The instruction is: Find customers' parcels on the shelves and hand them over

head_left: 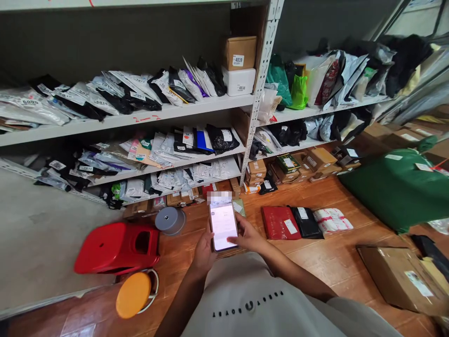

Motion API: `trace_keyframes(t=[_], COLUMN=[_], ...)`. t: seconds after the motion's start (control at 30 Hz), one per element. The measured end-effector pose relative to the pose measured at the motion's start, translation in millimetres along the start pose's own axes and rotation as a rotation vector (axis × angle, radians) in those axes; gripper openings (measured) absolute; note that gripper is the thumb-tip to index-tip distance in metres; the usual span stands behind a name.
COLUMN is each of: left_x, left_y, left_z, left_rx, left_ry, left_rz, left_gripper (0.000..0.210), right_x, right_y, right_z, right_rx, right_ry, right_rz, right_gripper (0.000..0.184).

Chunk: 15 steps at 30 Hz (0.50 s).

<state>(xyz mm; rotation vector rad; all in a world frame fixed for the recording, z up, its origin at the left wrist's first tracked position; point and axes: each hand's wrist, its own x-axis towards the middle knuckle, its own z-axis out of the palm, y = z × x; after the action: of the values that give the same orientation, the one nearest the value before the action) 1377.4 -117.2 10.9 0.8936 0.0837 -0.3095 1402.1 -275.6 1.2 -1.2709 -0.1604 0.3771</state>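
Note:
A smartphone (223, 227) with a bright, mostly white screen is held upright in front of my body. My left hand (204, 248) grips its left edge, the thumb lying along the side. From the right, my right hand (249, 234) wraps round the other edge, and its thumb rests on the lower part of the screen. The writing on the screen is too small to read. A blurred patch covers the top end of the phone.
Labelled parcels (136, 89) fill the white metal shelves (196, 106) ahead. A red stool (105, 248), an orange round stool (133, 295) and a grey bucket (170, 221) stand left. Right, a red parcel (277, 222), a green sack (396, 187) and a cardboard box (393, 271) lie on the floor.

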Motion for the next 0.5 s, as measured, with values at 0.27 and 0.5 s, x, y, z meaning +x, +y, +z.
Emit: trace_keyframes(t=[0.27,0.5], left_x=[7.4,33.3], left_y=[3.3,13.0], left_z=[-13.5,-14.8], left_rx=[-0.017,0.061], left_ry=[-0.007,0.023], left_rz=[-0.021,-0.014], left_gripper=[0.045,0.051], right_x=[43.8,59.5], right_y=[-4.8,12.6], right_z=[8.1,12.2], right_rx=[0.033,0.038], right_ry=[0.188,0.233], right_rz=[0.012,-0.028], right_gripper=[0.037,0.056])
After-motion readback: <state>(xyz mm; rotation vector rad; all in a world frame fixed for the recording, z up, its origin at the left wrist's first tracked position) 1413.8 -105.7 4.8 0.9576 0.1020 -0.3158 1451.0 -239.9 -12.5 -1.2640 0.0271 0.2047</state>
